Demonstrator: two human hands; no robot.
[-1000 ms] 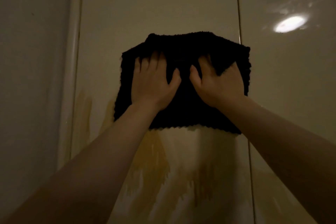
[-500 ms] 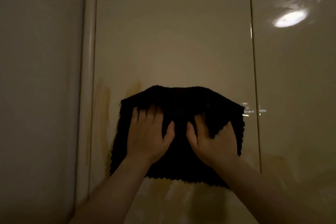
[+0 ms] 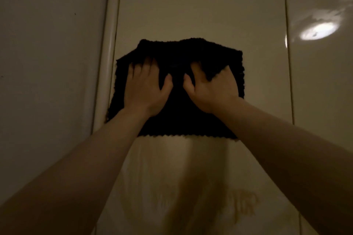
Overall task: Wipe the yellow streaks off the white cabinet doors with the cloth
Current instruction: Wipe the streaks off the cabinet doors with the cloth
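A dark knitted cloth (image 3: 177,120) lies flat against the white cabinet door (image 3: 200,5). My left hand (image 3: 147,89) presses on its left half, fingers curled into the fabric. My right hand (image 3: 212,89) presses on its right half, with a fold of cloth bunched over the fingers. The cloth's left edge overlaps the rounded door frame. Below the cloth, faint smeared yellow streaks (image 3: 242,204) show on the door, strongest at the lower right.
A second cabinet door (image 3: 321,82) stands to the right, past a thin vertical gap, with a bright light reflection (image 3: 317,32) on it. On the left are a rounded white frame (image 3: 107,44) and a plain wall (image 3: 47,63). The light is dim.
Both hands have slid the cloth up the door and slightly left since half a second ago; before that they had pulled it down. The streaks below look fainter.
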